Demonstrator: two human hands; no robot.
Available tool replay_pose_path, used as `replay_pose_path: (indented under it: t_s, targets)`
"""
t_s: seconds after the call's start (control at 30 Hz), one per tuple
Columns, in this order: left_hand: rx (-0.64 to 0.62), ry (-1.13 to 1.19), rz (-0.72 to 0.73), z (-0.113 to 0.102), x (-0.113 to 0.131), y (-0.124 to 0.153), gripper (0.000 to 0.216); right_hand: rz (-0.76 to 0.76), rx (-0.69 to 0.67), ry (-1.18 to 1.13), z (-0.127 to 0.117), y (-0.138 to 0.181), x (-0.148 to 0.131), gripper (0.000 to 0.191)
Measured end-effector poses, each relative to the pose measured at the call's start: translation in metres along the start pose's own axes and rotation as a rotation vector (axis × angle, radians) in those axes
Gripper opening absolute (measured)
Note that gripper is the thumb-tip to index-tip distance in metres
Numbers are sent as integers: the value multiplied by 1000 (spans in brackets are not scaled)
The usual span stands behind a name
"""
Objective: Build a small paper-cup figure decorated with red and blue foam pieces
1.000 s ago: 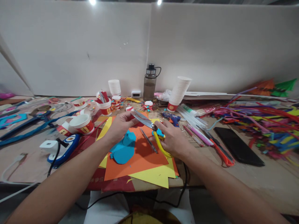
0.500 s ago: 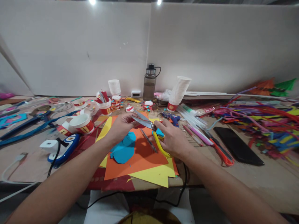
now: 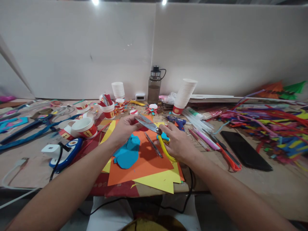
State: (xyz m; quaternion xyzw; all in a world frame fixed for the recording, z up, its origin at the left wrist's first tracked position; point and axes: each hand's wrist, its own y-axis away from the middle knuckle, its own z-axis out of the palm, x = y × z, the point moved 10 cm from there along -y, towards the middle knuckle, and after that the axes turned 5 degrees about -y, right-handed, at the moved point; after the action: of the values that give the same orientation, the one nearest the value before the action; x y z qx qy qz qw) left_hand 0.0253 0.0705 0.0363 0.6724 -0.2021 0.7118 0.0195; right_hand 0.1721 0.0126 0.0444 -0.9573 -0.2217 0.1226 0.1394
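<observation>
Right hand [image 3: 179,142]: wrapped round my yellow-handled scissors [image 3: 154,127], above orange paper [image 3: 144,166] | Left hand [image 3: 126,128]: bent at blade tips, I can't tell grip | Beyond paper, leftward: paper cup [image 3: 108,113] holding red strips [image 3: 108,98]

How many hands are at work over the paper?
2: the left hand by the tips of the scissors, the right hand on their yellow handles. No others show.

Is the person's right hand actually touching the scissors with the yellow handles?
Touching. The head view shows the right hand gripping the scissors, its fingers closed about the handles, with yellow showing beside them.
</observation>
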Motion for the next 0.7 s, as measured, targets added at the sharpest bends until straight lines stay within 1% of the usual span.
replay_pose_path:
  t_s: [0.17,0.4,0.6,0.7]
  targets:
    - [9,-3,35,-1,0,1,21,-3,-1,-24,0,0,-1,48]
    - [5,-4,16,-1,0,1,21,-18,-6,-51,0,0,-2,51]
    - [-23,-44,18,1,5,2,21,-18,-4,-16,1,0,-1,51]
    - [-26,-43,7,1,3,2,23,-21,2,-14,2,0,-1,50]
